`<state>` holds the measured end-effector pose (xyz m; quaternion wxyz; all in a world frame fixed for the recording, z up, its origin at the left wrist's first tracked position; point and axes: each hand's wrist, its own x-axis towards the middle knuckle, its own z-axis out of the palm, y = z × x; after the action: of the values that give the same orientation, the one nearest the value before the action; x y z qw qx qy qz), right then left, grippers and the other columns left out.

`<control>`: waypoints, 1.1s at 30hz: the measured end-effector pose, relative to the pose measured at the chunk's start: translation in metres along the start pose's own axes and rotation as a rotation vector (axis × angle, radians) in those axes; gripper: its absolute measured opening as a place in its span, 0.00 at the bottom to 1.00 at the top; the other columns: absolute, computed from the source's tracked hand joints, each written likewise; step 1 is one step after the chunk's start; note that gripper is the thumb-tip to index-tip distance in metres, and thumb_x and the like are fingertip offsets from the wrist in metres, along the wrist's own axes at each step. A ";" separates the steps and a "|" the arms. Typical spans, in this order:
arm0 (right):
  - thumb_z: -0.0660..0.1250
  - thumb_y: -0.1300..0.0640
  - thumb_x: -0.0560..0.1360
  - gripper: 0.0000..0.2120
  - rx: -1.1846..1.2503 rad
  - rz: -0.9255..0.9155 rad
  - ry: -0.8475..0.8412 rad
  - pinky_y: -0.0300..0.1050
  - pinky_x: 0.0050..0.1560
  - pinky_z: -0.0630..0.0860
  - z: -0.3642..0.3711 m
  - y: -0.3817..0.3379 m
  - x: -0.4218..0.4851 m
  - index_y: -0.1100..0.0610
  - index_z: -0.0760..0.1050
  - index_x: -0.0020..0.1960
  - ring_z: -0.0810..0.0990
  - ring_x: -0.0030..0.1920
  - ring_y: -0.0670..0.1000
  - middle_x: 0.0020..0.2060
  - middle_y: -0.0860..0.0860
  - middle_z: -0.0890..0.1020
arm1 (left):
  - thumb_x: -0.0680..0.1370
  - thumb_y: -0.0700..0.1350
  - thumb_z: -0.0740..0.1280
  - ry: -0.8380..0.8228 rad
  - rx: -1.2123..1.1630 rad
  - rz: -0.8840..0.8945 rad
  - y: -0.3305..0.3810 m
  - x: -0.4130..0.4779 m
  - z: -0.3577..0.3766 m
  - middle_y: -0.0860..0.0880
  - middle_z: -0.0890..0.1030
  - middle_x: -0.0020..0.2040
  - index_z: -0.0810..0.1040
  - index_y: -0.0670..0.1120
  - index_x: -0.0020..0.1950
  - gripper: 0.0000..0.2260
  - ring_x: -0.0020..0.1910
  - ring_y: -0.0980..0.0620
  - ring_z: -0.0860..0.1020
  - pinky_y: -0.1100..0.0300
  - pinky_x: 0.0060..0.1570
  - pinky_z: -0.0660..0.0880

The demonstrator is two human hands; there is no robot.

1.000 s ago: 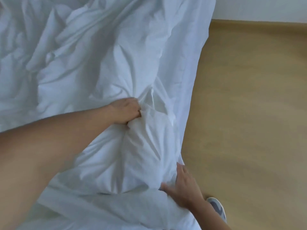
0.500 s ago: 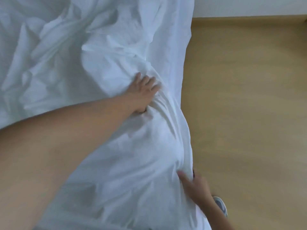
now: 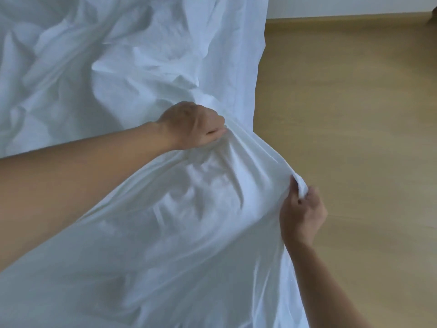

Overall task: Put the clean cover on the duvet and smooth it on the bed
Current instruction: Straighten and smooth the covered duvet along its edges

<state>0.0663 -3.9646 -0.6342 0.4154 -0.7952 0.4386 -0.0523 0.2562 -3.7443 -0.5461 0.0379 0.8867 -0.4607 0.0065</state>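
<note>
A white duvet cover (image 3: 179, 233) lies rumpled over the bed and fills the left and middle of the head view; the duvet inside it shows only as a bulge. My left hand (image 3: 194, 130) reaches across from the left and grips a bunch of the cover near the bed's right edge. My right hand (image 3: 301, 214) pinches the cover's edge lower down, at the bed's side, and the cloth is stretched taut between the two hands.
Bare wooden floor (image 3: 354, 138) runs along the right of the bed. A white wall with a wooden skirting (image 3: 343, 18) closes the far side. More creased white bedding (image 3: 71, 67) lies at the back left.
My left hand went from flat on the cover to gripping a bunch of it. My right hand rose along the edge and pinched it, and the cloth between them pulled tight.
</note>
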 end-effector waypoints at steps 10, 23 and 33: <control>0.55 0.39 0.78 0.19 0.173 -0.117 -0.636 0.44 0.38 0.67 0.002 0.015 -0.057 0.51 0.71 0.36 0.73 0.37 0.45 0.33 0.41 0.73 | 0.76 0.56 0.64 -1.014 0.033 -0.436 -0.037 -0.093 -0.022 0.50 0.80 0.45 0.69 0.53 0.40 0.09 0.46 0.47 0.78 0.55 0.47 0.76; 0.56 0.52 0.76 0.15 -0.026 0.054 -0.630 0.39 0.27 0.64 0.004 0.042 -0.057 0.52 0.65 0.31 0.67 0.30 0.50 0.27 0.46 0.69 | 0.69 0.60 0.76 -0.703 0.011 -0.203 0.012 0.058 0.019 0.52 0.75 0.41 0.72 0.49 0.46 0.20 0.41 0.47 0.76 0.55 0.41 0.73; 0.56 0.43 0.81 0.21 0.174 0.118 -0.574 0.48 0.39 0.64 0.030 0.044 -0.041 0.56 0.63 0.36 0.65 0.37 0.51 0.32 0.49 0.68 | 0.71 0.45 0.69 -0.128 0.201 -0.259 0.052 0.010 0.033 0.38 0.66 0.72 0.69 0.46 0.71 0.29 0.67 0.37 0.66 0.42 0.69 0.62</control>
<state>0.0258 -3.9273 -0.6733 0.5911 -0.7122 0.3426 0.1614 0.2184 -3.7846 -0.5755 -0.0797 0.9366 -0.3410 -0.0088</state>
